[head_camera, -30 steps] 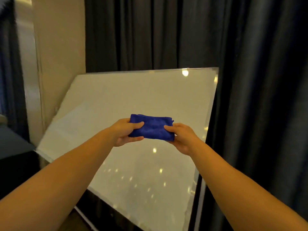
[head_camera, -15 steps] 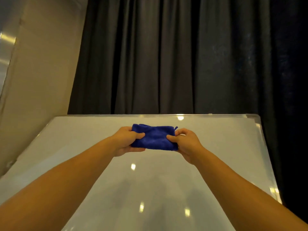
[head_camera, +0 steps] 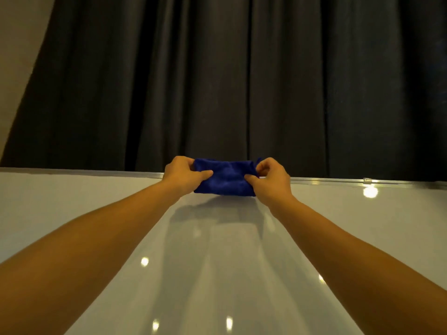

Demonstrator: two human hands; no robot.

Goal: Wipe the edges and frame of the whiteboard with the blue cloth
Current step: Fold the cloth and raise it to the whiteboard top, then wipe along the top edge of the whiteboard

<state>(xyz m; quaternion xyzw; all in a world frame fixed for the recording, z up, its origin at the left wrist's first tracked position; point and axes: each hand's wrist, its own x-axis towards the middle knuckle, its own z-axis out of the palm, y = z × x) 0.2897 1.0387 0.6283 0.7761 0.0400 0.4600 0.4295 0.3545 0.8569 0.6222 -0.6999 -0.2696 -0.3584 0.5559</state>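
Note:
A folded blue cloth (head_camera: 226, 178) lies over the top edge of the whiteboard (head_camera: 72, 213), covering a short stretch of its silver frame (head_camera: 338, 182). My left hand (head_camera: 183, 176) pinches the cloth's left end, thumb in front. My right hand (head_camera: 272, 181) grips the right end the same way. Both arms reach up across the glossy white board surface, which fills the lower half of the view. The frame part under the cloth is hidden.
Dark grey curtains (head_camera: 242, 81) hang close behind the board's top edge. A beige wall (head_camera: 17, 44) shows at the upper left. A small clip or bracket (head_camera: 367, 180) sits on the frame to the right. Ceiling lights reflect on the board.
Both hands have carried the cloth upward from in front of the board face to its top edge, where it now drapes over the frame. My view has tilted up.

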